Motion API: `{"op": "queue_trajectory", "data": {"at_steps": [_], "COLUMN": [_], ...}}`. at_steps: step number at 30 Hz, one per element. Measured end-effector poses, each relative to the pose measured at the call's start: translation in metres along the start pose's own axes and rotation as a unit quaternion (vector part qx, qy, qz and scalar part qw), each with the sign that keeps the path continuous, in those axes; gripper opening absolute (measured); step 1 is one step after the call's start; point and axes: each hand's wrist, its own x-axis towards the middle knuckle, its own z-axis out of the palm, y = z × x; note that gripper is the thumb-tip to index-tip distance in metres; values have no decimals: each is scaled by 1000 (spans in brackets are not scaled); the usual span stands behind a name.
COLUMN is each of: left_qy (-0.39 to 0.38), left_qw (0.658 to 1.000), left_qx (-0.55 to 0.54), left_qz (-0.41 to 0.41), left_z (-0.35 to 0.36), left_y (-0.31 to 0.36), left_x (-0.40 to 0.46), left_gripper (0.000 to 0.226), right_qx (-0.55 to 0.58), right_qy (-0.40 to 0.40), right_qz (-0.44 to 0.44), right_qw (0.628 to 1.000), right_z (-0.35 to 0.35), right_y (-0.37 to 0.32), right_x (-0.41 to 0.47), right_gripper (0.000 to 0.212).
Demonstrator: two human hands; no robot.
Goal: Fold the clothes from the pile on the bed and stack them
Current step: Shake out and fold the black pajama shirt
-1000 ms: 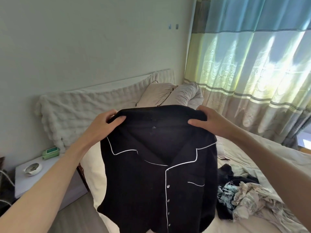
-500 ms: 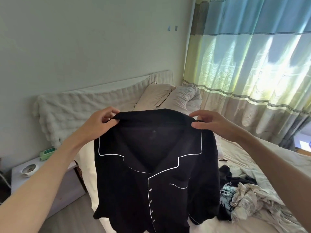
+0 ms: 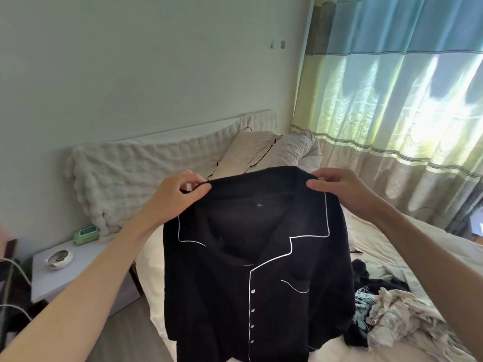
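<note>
— Why is the black shirt [image 3: 251, 257] held up in the air like that, instead of lying on the bed [image 3: 407, 239]?

— To let it hang straight, I'd say. Look from the left: the left hand [image 3: 175, 194] pinches one end of the collar, fingers [image 3: 201, 188] closed tight on the cloth. Over on the right, the right hand [image 3: 339, 189] does the same at the other end, thumb and fingers clamped on the shoulder edge. With both top corners held level, the button front faces them and the weight pulls out the wrinkles.

— So the folding hasn't begun?

— Not on this one, I reckon. It hangs above the near edge of the bed, touching nothing I can see. It probably needs laying flat first.

— And the rest of it?

— The pile [image 3: 386, 307] sits to the right of the shirt, crumpled on the bed, dark and pale pieces tangled together. I can't spot any folded stack from here.
</note>
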Motion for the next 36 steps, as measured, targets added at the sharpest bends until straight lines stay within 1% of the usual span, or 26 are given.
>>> {"op": "queue_trajectory", "data": {"at_steps": [2, 4, 7, 9, 11, 16, 18, 20, 22, 23, 25, 27, 32, 34, 36], "left_qy": [75, 128, 145, 139, 129, 95, 63, 5, -48, -51, -15, 32, 154, 180, 183], "left_qw": [997, 992, 989, 989, 990, 993, 995, 995, 995, 995, 997, 995, 984, 981, 981], "left_qx": [6, -17, -33, -44, -58, -65, -76, -92, -83, -71, -68, -91, -83, -76, -64], "left_qz": [5, 0, 7, 8, 7, 20, 23, 30, 35, 40, 31, 10, 25, 16, 13], "left_z": [4, 7, 10, 10, 10, 7, 2, -2, 0, 3, 14, 25, 34, 33, 30], "left_y": [1, 4, 7, 7, 6, 12, 15, 15, 14, 13, 10, 10, 24, 31, 38], "left_x": [5, 11, 16, 15, 12, 3, -3, -12, -26, -32, -38, -43, -39, -35, -34], "left_gripper": [24, 20, 23, 23, 23, 21, 19, 26, 28, 28, 30, 26, 18, 14, 16], "right_qx": [0, 4, 19, 24, 4, -105, -177, -227, -231, -223, -196, -177, -141, -136, -147], "right_qy": [-5, -8, 21, 32, 23, 25, 34, 55, 77, 83, 92, 107, 144, 158, 180], "right_qz": [-2, -5, -10, -12, -17, -36, -53, -69, -76, -73, -62, -70, -119, -143, -151], "right_qw": [1000, 1000, 1000, 999, 1000, 993, 982, 970, 967, 969, 974, 976, 972, 967, 961], "right_z": [3, 7, 9, 8, 5, -2, -1, 0, 3, 6, 13, 20, 23, 25, 26], "right_y": [-4, -8, -14, -18, -20, -24, -21, -11, 3, 10, 19, 22, 8, 2, -3], "right_x": [0, 1, 4, 5, 4, 8, 6, 0, -12, -17, -27, -36, -49, -48, -44], "right_gripper": [15, 9, 7, 9, 9, 9, 7, 10, 14, 14, 11, 10, 8, 13, 16]}}
